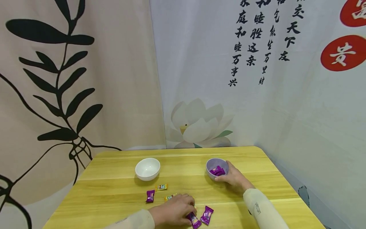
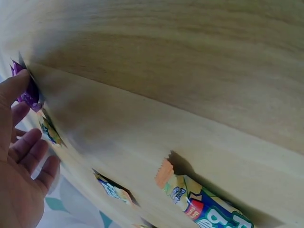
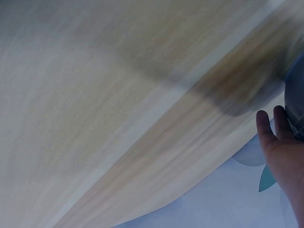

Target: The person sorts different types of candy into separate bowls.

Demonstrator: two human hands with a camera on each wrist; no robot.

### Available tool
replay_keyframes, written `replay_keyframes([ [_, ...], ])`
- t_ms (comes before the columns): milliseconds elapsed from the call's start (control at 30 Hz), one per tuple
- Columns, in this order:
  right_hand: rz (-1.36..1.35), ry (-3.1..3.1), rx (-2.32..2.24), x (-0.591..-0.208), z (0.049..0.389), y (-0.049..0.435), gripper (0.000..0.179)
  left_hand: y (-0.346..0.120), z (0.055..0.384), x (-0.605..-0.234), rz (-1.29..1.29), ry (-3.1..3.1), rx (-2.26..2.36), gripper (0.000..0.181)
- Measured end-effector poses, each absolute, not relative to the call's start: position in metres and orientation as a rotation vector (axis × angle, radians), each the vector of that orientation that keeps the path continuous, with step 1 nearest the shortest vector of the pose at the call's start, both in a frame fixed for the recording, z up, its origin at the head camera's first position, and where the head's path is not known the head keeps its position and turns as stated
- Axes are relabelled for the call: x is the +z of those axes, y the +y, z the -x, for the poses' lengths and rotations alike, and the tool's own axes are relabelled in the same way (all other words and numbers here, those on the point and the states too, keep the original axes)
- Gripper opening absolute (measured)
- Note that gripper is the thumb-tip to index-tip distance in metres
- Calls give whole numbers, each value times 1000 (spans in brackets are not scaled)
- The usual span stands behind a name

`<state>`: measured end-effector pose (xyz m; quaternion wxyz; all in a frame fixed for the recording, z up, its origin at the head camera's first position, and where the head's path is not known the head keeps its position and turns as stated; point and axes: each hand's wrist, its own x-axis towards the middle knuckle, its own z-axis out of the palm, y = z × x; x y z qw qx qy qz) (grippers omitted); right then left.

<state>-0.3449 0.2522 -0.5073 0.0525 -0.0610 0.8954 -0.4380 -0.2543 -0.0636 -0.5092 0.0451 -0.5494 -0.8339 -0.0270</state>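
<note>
My left hand (image 1: 175, 210) is low over the table's near side, thumb and forefinger pinching a purple-wrapped candy (image 1: 194, 220). From the left wrist, the thumb lies across that purple candy (image 2: 32, 92) while the other fingers are loosely bent. A second purple candy (image 1: 207, 215) lies just to its right. My right hand (image 1: 235, 176) grips the side of a small lavender bowl (image 1: 210, 163), thumb at the near side and fingers round the right. Purple candies (image 1: 218, 171) lie inside this bowl. Only the bowl's edge (image 3: 295, 90) shows in the right wrist view.
A white bowl (image 1: 147, 169) stands at the back left of the wooden table (image 1: 114, 178). In front of it lie a yellow-wrapped candy (image 1: 161, 187) and a purple one (image 1: 150, 196). Another yellow candy (image 1: 170, 197) is partly behind the left hand. A printed curtain (image 1: 128, 79) hangs behind.
</note>
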Motion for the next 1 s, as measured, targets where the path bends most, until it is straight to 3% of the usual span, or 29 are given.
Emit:
replay_keyframes([
  [1000,196,2753,-1305,-508,346,252,120,-70,260,-496,1460,-2626,-199,24],
])
